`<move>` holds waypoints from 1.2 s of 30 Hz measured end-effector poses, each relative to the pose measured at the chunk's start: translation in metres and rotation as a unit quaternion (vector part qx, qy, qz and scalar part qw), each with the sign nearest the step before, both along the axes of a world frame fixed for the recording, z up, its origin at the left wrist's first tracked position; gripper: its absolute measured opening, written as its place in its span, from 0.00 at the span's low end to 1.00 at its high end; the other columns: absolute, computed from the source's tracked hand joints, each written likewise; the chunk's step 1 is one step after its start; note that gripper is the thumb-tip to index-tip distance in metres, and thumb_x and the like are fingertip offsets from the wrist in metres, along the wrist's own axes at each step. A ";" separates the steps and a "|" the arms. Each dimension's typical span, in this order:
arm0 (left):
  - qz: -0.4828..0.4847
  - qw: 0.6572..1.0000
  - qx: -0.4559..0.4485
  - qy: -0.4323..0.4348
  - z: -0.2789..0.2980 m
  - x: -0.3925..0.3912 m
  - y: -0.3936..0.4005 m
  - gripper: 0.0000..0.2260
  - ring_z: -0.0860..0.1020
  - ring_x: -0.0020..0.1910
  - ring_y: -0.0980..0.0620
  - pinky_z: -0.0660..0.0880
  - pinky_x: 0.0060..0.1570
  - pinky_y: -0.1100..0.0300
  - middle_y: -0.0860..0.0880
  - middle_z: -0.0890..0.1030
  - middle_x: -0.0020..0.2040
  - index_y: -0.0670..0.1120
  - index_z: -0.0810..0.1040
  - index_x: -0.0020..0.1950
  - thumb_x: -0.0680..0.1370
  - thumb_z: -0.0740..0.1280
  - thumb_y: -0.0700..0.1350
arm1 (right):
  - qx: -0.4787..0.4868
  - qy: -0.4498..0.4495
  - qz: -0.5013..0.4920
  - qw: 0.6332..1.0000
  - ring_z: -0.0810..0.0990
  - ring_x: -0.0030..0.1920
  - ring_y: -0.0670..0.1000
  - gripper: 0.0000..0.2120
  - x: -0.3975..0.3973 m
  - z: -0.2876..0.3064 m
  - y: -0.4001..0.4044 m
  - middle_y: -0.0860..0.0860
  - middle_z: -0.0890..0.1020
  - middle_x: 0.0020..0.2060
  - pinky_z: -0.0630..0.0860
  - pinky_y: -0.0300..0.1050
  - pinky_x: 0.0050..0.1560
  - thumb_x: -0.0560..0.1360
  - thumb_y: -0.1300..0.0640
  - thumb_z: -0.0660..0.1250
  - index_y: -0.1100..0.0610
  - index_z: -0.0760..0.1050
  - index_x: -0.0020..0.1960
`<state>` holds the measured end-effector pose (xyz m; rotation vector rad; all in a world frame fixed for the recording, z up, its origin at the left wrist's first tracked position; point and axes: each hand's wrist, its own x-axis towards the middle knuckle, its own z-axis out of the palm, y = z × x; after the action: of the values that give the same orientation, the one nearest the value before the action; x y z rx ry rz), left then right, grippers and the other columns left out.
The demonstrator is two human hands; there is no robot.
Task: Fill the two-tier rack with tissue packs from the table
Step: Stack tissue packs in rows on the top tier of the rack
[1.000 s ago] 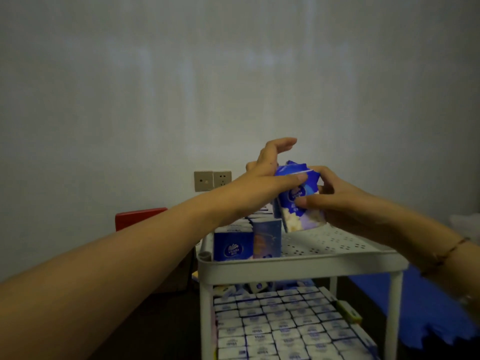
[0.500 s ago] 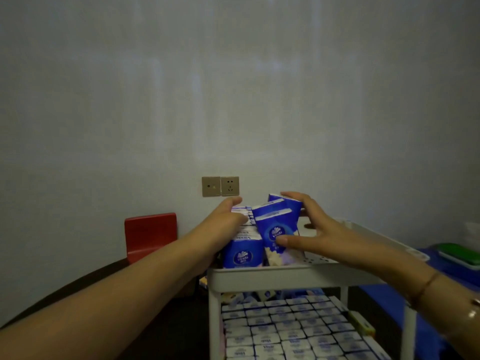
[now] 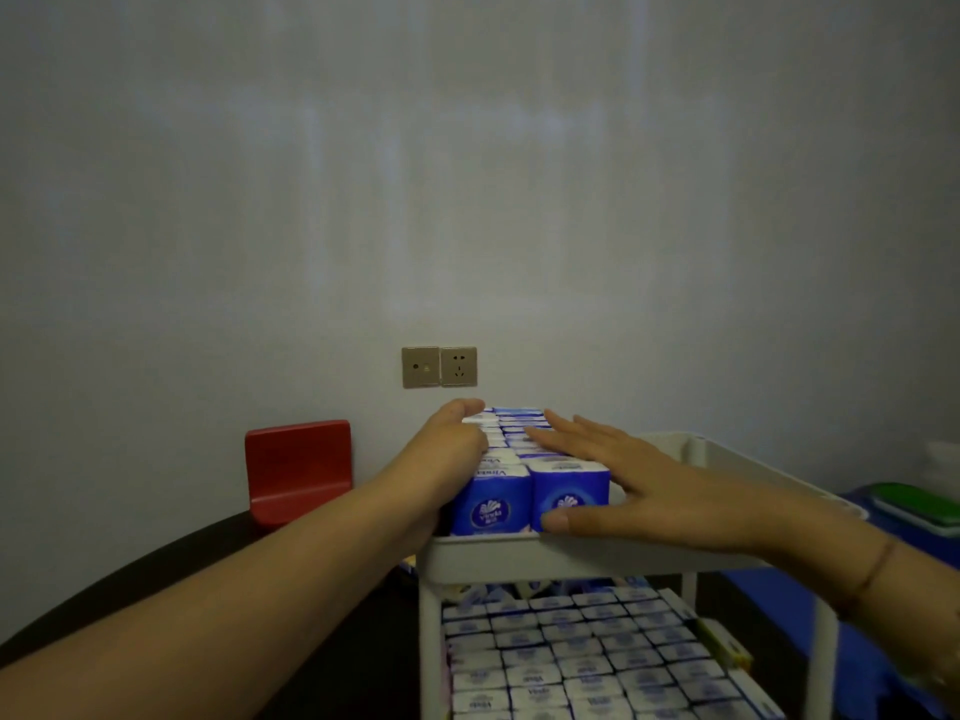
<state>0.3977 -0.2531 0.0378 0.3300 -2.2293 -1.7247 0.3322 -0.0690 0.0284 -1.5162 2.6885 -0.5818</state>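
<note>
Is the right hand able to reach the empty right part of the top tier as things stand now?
Probably yes. The right hand lies flat on the packs in the top tier, and the bare stretch to its right looks free. The left hand is on the packs' far side, out of the way.

A plain pale wall point(image 3: 467, 174) fills the upper frame. Near the centre, two brass-coloured wall plates sit side by side and touching: a switch plate point(image 3: 420, 367) and, at its 3 o'clock, a socket point(image 3: 458, 366). At 8 o'clock from them stands a red chair back point(image 3: 298, 470). Far off at 3 o'clock, a green object point(image 3: 917, 504) lies on a blue surface point(image 3: 904, 535).
</note>
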 end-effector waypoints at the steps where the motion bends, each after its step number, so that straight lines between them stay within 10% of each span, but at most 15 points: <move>1: -0.002 1.000 0.004 -0.001 0.000 0.000 0.000 0.19 0.79 0.42 0.53 0.76 0.29 0.65 0.48 0.75 0.51 0.50 0.63 0.72 0.81 0.58 0.39 | -0.031 -0.022 0.002 0.999 0.47 0.73 0.39 0.37 -0.004 -0.002 -0.003 0.31 0.45 0.73 0.56 0.48 0.74 0.67 0.32 0.57 0.32 0.45 0.72; 6: -0.014 1.000 0.016 0.000 -0.001 0.002 0.000 0.20 0.79 0.40 0.53 0.77 0.26 0.66 0.49 0.75 0.45 0.50 0.63 0.72 0.81 0.60 0.39 | -0.145 -0.062 0.001 0.988 0.61 0.66 0.31 0.26 -0.023 -0.011 -0.021 0.25 0.58 0.65 0.66 0.28 0.54 0.64 0.21 0.50 0.18 0.52 0.61; 13: -0.018 0.999 0.039 0.006 0.001 0.004 0.001 0.20 0.78 0.38 0.54 0.76 0.26 0.66 0.49 0.74 0.44 0.49 0.62 0.73 0.81 0.59 0.38 | -0.091 -0.049 -0.005 0.995 0.61 0.68 0.38 0.31 0.000 0.001 -0.019 0.40 0.56 0.75 0.66 0.40 0.67 0.72 0.35 0.48 0.36 0.50 0.74; 21: 0.068 0.986 0.055 0.141 0.000 0.028 -0.054 0.18 0.65 0.69 0.47 0.60 0.57 0.58 0.45 0.70 0.69 0.47 0.70 0.68 0.80 0.56 0.35 | -0.191 0.171 -0.012 0.967 0.62 0.66 0.37 0.20 0.060 0.027 -0.071 0.41 0.66 0.70 0.57 0.33 0.62 0.80 0.46 0.54 0.43 0.61 0.71; 25: 0.142 0.977 0.062 0.147 -0.035 0.046 -0.123 0.18 0.71 0.65 0.46 0.63 0.68 0.48 0.46 0.75 0.64 0.50 0.76 0.62 0.76 0.57 0.36 | -0.224 0.187 0.042 0.956 0.65 0.67 0.43 0.18 0.107 0.015 -0.142 0.44 0.70 0.67 0.61 0.35 0.60 0.79 0.50 0.56 0.48 0.66 0.69; 29: 0.215 0.965 0.095 0.115 -0.092 0.070 -0.178 0.18 0.77 0.50 0.50 0.75 0.56 0.50 0.45 0.78 0.55 0.48 0.75 0.60 0.76 0.56 0.33 | -0.187 0.109 0.031 0.976 0.71 0.60 0.51 0.15 0.114 -0.038 -0.225 0.52 0.75 0.60 0.69 0.45 0.60 0.77 0.54 0.59 0.54 0.70 0.62; 36: 0.295 0.949 0.105 0.025 -0.185 0.074 -0.241 0.18 0.70 0.40 0.60 0.65 0.37 0.67 0.51 0.75 0.56 0.49 0.75 0.62 0.78 0.55 0.34 | 0.014 -0.028 -0.136 0.990 0.70 0.62 0.58 0.17 0.041 -0.155 -0.306 0.57 0.71 0.62 0.71 0.53 0.60 0.77 0.52 0.60 0.59 0.67 0.63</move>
<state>0.4721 -0.4936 -0.1474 0.8872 -1.6658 -1.5958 0.3732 -0.3748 -0.1268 -1.1163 2.8664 -0.5776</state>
